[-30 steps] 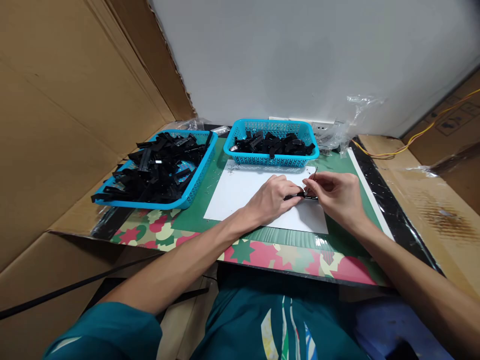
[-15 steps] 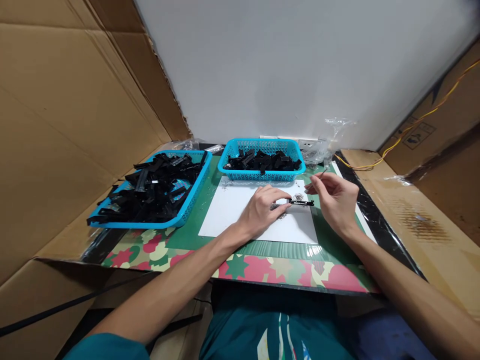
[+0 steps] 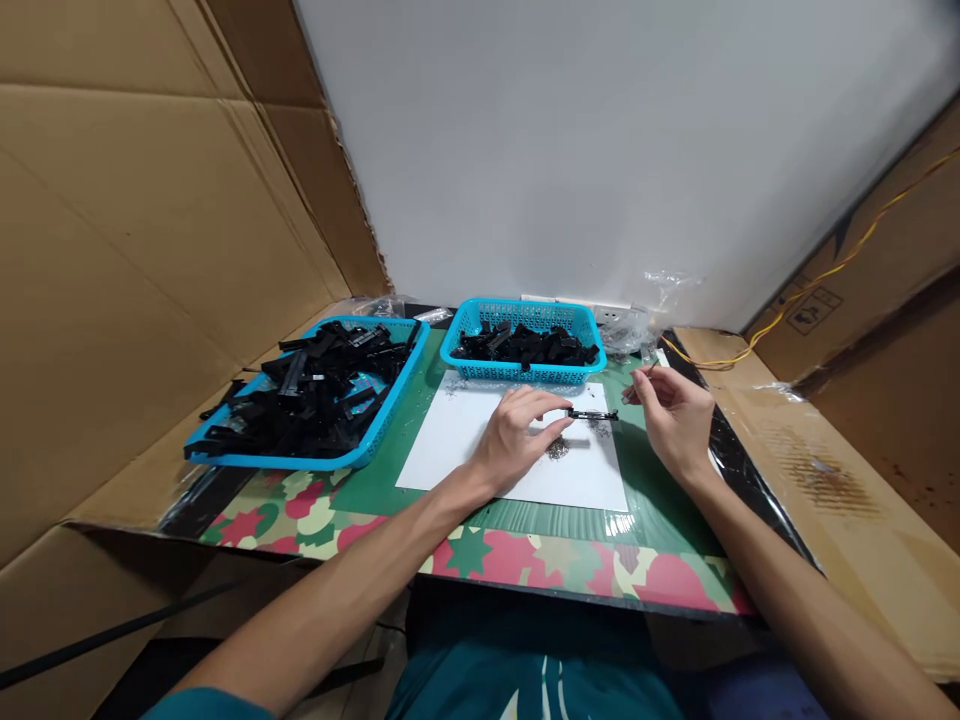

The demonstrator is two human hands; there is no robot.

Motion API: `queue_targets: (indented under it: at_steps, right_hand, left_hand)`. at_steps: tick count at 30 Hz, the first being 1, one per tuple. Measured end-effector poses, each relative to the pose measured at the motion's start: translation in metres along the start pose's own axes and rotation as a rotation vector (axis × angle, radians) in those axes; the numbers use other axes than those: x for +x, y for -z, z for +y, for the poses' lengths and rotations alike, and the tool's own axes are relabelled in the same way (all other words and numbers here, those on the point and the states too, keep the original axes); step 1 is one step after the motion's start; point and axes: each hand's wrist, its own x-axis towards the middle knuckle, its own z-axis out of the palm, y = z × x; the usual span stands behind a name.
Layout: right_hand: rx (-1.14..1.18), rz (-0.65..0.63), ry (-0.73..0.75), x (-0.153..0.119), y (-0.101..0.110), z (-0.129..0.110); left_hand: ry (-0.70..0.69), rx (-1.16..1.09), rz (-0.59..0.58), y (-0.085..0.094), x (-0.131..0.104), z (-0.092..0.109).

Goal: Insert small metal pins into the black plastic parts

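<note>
Between the thumb and forefinger of my left hand (image 3: pixel 517 435) is one end of a slim black part (image 3: pixel 594 414), held level above a white sheet (image 3: pixel 450 445). Small metal bits (image 3: pixel 557 448) lie in a loose pile on the sheet below it. To the right of the part, my right hand (image 3: pixel 675 410) pinches a thin metal tool (image 3: pixel 637 384), which looks like tweezers. The tool's tips are close to the part's right end, and a gap shows between them.
A blue basket (image 3: pixel 367 445) heaped with black parts stands at the left, and a smaller blue basket (image 3: pixel 525 375) with similar parts at the back. Cardboard walls (image 3: pixel 150 200) flank the table. Yellow wires (image 3: pixel 757 335) and clear plastic lie at the back right.
The view has shifted slightly. My left hand still holds the black part, now more clearly raised off the sheet. My right hand has turned a little, with the tool's tips lower.
</note>
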Motion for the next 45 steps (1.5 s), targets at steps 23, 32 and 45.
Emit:
queue_targets:
  at_steps: [23, 32, 45]
  right_hand:
    - [-0.305, -0.273, 0.188, 0.006, 0.015, -0.001]
    - [-0.399, -0.679, -0.054, 0.016, 0.019, 0.012]
    - [-0.27, -0.831, -0.113, 0.012, 0.022, 0.027]
  left_hand:
    - [0.283, 0.468, 0.03, 0.026, 0.111, -0.033]
    - [0.464, 0.661, -0.002, 0.131, 0.083, -0.044]
    - [0.781, 0.982, -0.327, 0.258, -0.008, -0.057]
